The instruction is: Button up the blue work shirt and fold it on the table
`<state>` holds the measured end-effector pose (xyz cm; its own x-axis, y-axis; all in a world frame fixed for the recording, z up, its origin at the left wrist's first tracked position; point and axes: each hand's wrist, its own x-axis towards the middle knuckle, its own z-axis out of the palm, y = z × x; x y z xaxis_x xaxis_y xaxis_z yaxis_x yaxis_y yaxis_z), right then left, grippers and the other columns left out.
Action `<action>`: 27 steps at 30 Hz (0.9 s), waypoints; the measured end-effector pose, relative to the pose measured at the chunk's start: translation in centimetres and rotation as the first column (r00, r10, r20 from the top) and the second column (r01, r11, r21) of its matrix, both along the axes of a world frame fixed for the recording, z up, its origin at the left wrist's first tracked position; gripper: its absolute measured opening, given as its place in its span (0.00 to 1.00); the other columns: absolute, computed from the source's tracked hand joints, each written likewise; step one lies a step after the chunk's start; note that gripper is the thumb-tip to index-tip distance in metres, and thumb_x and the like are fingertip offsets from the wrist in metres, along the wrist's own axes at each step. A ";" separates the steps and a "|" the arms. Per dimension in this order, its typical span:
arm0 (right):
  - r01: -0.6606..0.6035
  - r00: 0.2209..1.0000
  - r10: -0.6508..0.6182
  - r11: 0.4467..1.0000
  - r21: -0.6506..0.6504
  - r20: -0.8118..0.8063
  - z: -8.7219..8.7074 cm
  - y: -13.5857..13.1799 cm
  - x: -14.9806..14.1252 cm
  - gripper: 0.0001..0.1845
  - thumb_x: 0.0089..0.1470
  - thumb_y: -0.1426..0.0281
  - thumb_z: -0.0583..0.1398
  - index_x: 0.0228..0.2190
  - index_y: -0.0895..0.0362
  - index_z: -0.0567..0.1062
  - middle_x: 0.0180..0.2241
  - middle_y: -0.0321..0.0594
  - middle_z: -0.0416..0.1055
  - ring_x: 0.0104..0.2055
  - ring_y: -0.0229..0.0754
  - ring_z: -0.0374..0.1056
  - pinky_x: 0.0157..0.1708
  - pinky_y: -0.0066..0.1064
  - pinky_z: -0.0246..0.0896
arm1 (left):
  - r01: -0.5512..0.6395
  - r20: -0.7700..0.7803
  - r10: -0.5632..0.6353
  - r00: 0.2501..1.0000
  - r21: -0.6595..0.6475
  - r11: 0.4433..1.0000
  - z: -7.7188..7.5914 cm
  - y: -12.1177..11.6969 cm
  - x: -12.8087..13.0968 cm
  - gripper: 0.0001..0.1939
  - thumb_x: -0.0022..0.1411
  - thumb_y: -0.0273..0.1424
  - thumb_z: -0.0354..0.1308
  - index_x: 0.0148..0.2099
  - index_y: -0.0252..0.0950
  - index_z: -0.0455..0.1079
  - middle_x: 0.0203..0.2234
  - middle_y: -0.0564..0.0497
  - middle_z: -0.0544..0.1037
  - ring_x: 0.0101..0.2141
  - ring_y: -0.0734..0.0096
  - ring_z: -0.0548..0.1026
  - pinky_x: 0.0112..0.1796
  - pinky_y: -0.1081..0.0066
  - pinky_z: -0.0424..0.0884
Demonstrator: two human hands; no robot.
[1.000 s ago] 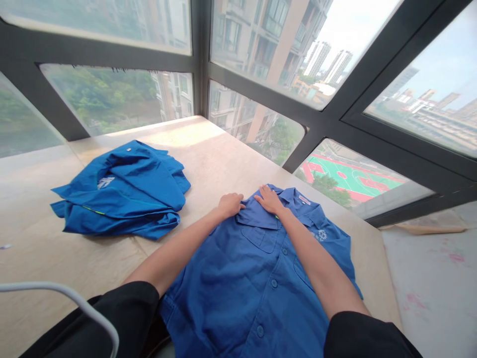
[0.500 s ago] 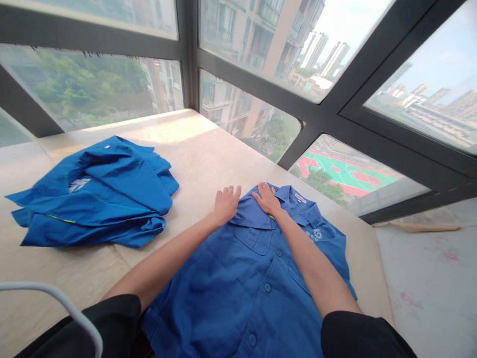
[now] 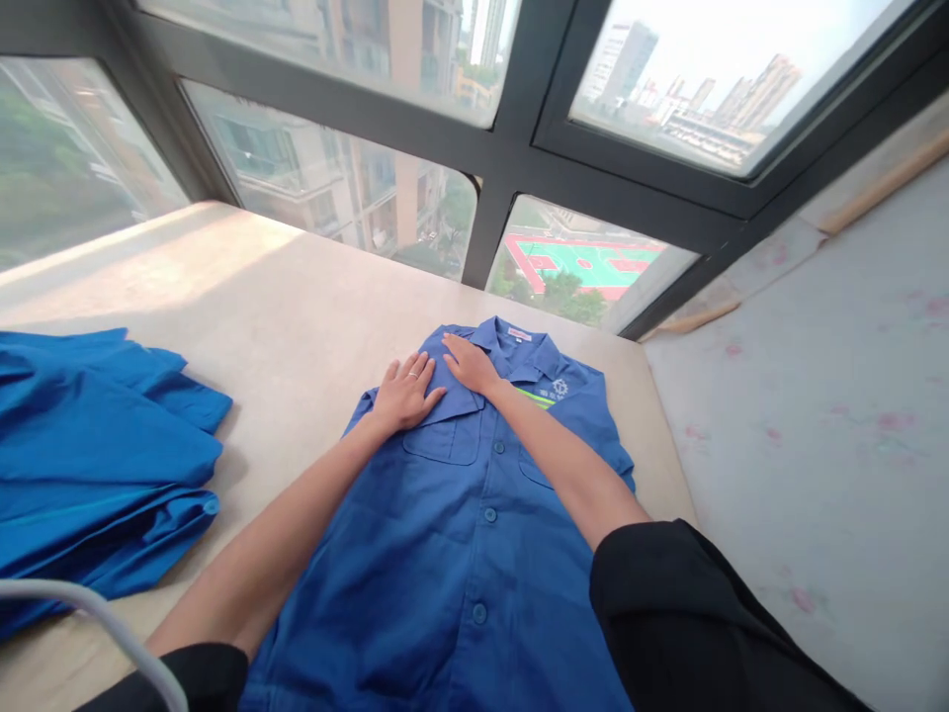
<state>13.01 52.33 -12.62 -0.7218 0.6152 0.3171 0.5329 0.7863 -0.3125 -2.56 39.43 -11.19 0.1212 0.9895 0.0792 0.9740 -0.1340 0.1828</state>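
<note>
A blue button-up work shirt lies front up on the beige stone ledge, collar toward the window. My left hand rests flat on the shirt's left collar and shoulder, fingers spread, a ring on one finger. My right hand lies flat on the collar just right of it, fingers stretched out. Neither hand holds anything.
A pile of brighter blue garments lies on the ledge at the left. Dark-framed windows close off the far side. A white curved tube shows at the bottom left. Pale flooring with pink spots lies to the right.
The view has swung to the right, so the garment pile slid to the left edge. My left hand moved from the ledge beside the collar onto the shirt. My right hand stays on the collar.
</note>
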 end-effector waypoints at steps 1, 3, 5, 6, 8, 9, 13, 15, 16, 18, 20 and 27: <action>-0.046 0.999 0.046 0.999 0.003 -0.010 0.3 -0.8 0.7 0.24 0.62 0.72 0.52 0.58 0.66 0.67 0.62 0.53 0.61 0.66 0.46 0.56 0.66 0.40 0.49 | -0.001 -0.008 0.001 1.000 0.002 1.000 0.0 0.0 0.0 0.35 0.70 0.49 0.37 0.71 0.33 0.51 0.69 0.42 0.51 0.68 0.54 0.47 0.64 0.50 0.41; -0.137 0.989 0.138 0.990 0.024 -0.059 1.2 -2.8 2.5 0.24 0.62 0.72 0.51 0.59 0.64 0.66 0.62 0.51 0.62 0.65 0.44 0.56 0.66 0.39 0.51 | -0.006 -0.028 0.007 1.000 0.007 1.000 0.1 0.0 0.1 0.35 0.70 0.49 0.37 0.71 0.33 0.51 0.69 0.42 0.51 0.68 0.54 0.47 0.64 0.50 0.42; -0.158 0.976 0.166 0.985 0.068 -0.144 2.3 -5.0 5.0 0.24 0.64 0.71 0.49 0.60 0.58 0.65 0.61 0.46 0.63 0.65 0.41 0.57 0.65 0.39 0.53 | -0.019 -0.050 0.020 0.999 0.015 1.000 0.1 0.1 0.2 0.36 0.70 0.49 0.36 0.70 0.31 0.51 0.69 0.41 0.51 0.68 0.54 0.48 0.64 0.51 0.43; -0.123 0.971 0.138 0.989 0.087 -0.193 2.9 -6.0 6.6 0.24 0.64 0.71 0.49 0.60 0.56 0.64 0.61 0.45 0.64 0.65 0.41 0.57 0.65 0.40 0.53 | -0.027 -0.060 0.028 0.998 0.017 0.999 0.1 0.2 0.2 0.36 0.70 0.49 0.35 0.70 0.30 0.51 0.69 0.41 0.51 0.68 0.53 0.48 0.64 0.51 0.44; -0.004 0.963 0.038 0.992 0.124 -0.269 3.9 -7.5 10.3 0.24 0.64 0.70 0.49 0.60 0.55 0.64 0.60 0.45 0.65 0.64 0.42 0.58 0.64 0.42 0.54 | -0.039 -0.079 0.040 0.996 0.020 0.999 0.2 0.3 0.4 0.37 0.70 0.49 0.34 0.70 0.29 0.51 0.69 0.41 0.51 0.68 0.53 0.48 0.64 0.50 0.45; 0.084 0.957 -0.042 0.987 0.136 -0.286 4.3 -7.9 12.5 0.25 0.64 0.70 0.49 0.61 0.55 0.63 0.60 0.46 0.65 0.64 0.43 0.58 0.64 0.43 0.53 | -0.043 -0.088 0.044 0.995 0.021 0.999 0.3 0.4 0.4 0.37 0.70 0.49 0.34 0.70 0.29 0.51 0.68 0.40 0.51 0.68 0.52 0.48 0.64 0.50 0.45; 0.587 0.800 -0.557 0.804 0.099 -0.223 4.3 -8.0 21.8 0.31 0.60 0.64 0.53 0.61 0.66 0.60 0.66 0.59 0.51 0.69 0.54 0.46 0.66 0.52 0.46 | -0.050 -0.113 0.053 0.992 0.033 0.998 0.4 0.9 0.6 0.37 0.70 0.49 0.34 0.70 0.28 0.51 0.68 0.39 0.52 0.68 0.51 0.49 0.63 0.47 0.47; 0.764 0.643 -0.755 0.644 0.038 -0.128 3.6 -7.6 25.5 0.38 0.59 0.60 0.54 0.62 0.72 0.56 0.67 0.67 0.44 0.70 0.61 0.40 0.65 0.57 0.44 | -0.052 -0.116 0.056 0.992 0.033 0.998 0.4 1.4 0.6 0.37 0.70 0.49 0.33 0.70 0.28 0.51 0.68 0.39 0.52 0.67 0.50 0.49 0.62 0.46 0.47; 0.810 0.586 -0.807 0.586 0.022 -0.066 3.2 -7.4 26.8 0.39 0.60 0.59 0.53 0.62 0.75 0.55 0.66 0.70 0.43 0.70 0.63 0.39 0.64 0.58 0.43 | -0.053 -0.115 0.056 0.992 0.031 0.998 0.3 1.6 0.6 0.38 0.70 0.49 0.33 0.70 0.28 0.51 0.68 0.38 0.51 0.67 0.50 0.49 0.62 0.45 0.47; 0.801 0.596 -0.799 0.599 0.009 0.078 2.2 -7.5 27.8 0.40 0.62 0.56 0.50 0.62 0.76 0.55 0.66 0.72 0.44 0.70 0.64 0.39 0.64 0.58 0.42 | -0.058 -0.110 0.060 0.992 0.022 0.998 0.3 2.2 0.6 0.38 0.70 0.49 0.32 0.71 0.29 0.50 0.68 0.38 0.51 0.67 0.50 0.49 0.61 0.43 0.47; 0.681 0.714 -0.664 0.732 -0.003 0.223 1.1 -8.1 27.1 0.40 0.64 0.52 0.45 0.63 0.73 0.57 0.66 0.68 0.46 0.70 0.62 0.40 0.64 0.57 0.41 | -0.071 -0.105 0.072 0.992 0.010 0.997 0.3 2.7 0.6 0.38 0.70 0.49 0.32 0.71 0.29 0.50 0.68 0.38 0.50 0.68 0.49 0.48 0.61 0.42 0.47; 0.509 0.818 -0.471 0.860 -0.031 0.330 -1.0 -11.1 22.8 0.44 0.65 0.47 0.39 0.66 0.69 0.53 0.68 0.61 0.42 0.71 0.57 0.38 0.66 0.52 0.39 | -0.103 -0.090 0.102 0.991 -0.001 0.995 0.5 3.3 0.8 0.38 0.69 0.50 0.32 0.71 0.30 0.49 0.69 0.38 0.50 0.68 0.50 0.48 0.60 0.40 0.47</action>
